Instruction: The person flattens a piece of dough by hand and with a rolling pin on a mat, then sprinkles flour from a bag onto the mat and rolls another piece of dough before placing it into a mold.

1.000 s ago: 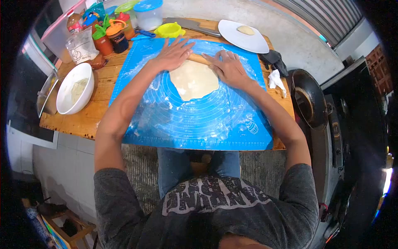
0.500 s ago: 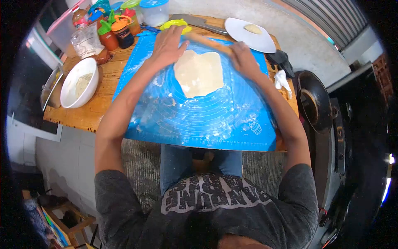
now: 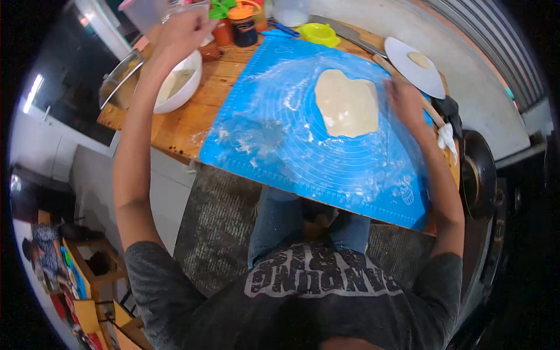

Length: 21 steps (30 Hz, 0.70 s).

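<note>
My left hand (image 3: 185, 36) is raised over the far left of the table, its bent fingers hanging at a clear plastic bag (image 3: 189, 8), partly hidden behind the hand. Below my left forearm stands a white bowl (image 3: 189, 81) with pale flour or dough in it. My right hand (image 3: 405, 104), blurred, is at the right edge of the blue mat, overlapping the middle of a wooden rolling pin (image 3: 433, 114); whether it grips the pin I cannot tell. Between the hands, a flattened sheet of dough (image 3: 347, 105) lies on the flour-dusted mat (image 3: 262, 149).
A white plate (image 3: 429, 81) holding a small dough piece (image 3: 418, 59) sits at the far right, by a knife (image 3: 350, 36) and a yellow-green bowl (image 3: 318, 35). Sauce bottles (image 3: 242, 26) line the back. A white cloth (image 3: 446, 140) and black pan (image 3: 478, 172) are on the right.
My left hand has left the dough's far edge and swung left to the plastic bag. The rolling pin has shifted from beyond the dough to the mat's right edge. The view has turned left.
</note>
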Tool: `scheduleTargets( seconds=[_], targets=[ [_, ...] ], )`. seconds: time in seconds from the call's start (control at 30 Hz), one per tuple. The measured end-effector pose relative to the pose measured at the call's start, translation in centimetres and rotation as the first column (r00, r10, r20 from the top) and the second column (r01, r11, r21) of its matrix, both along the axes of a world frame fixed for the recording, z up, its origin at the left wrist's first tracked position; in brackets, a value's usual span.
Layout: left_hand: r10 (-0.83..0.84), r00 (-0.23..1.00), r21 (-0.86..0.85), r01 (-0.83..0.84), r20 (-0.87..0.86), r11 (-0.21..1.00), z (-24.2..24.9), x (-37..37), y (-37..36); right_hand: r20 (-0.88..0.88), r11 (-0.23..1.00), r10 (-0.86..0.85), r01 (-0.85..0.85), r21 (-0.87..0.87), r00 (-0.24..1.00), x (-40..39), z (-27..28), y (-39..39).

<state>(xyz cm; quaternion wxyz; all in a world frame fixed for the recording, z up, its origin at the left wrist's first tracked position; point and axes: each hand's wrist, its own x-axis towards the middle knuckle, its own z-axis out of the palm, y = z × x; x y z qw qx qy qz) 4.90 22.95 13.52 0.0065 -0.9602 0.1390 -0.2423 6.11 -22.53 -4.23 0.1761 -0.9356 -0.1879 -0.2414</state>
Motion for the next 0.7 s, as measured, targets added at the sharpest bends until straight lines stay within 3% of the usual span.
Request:
scheduleTargets(
  seconds=[0.07,0.1,0.17,0.23,0.3,0.37,0.5,0.7],
  targets=[
    [-0.184,0.983,0.066,0.183,0.004,0.981,-1.8,3.3,-3.2,0.100,0.962,0.229,-0.240,0.130,0.968,1.1,-1.2,1.2],
    [-0.264,0.964,0.104,0.262,0.009,0.959,-2.6,5.0,-4.5,0.085,0.975,0.206,-0.211,0.062,0.975,1.6,-1.6,1.4],
    [-0.267,0.961,-0.002,0.268,-0.070,0.963,-4.2,7.9,-7.5,0.056,0.985,0.159,-0.155,-0.071,0.986,2.6,-2.4,1.7],
    [-0.276,0.953,0.049,0.284,-0.128,0.957,-6.6,10.8,-10.2,0.025,0.988,0.127,-0.124,-0.094,0.992,3.0,-2.4,1.7],
    [-0.201,0.949,0.091,0.228,-0.241,0.969,-10.0,13.3,-12.8,-0.037,0.988,0.124,-0.127,-0.085,0.992,3.0,-1.9,1.8],
    [-0.107,0.965,0.108,0.136,-0.239,0.985,-11.6,15.0,-15.4,-0.021,0.988,0.138,-0.139,-0.063,0.990,2.4,-1.6,1.8],
    [0.014,0.972,0.077,0.004,-0.234,0.997,-13.2,19.8,-17.4,0.007,0.988,0.156,-0.156,-0.009,0.988,2.1,-1.8,1.6],
    [0.131,0.909,0.215,-0.046,-0.397,0.975,-14.3,24.4,-17.5,-0.089,0.985,0.167,-0.162,0.062,0.982,1.9,-1.2,1.7]
  ],
)
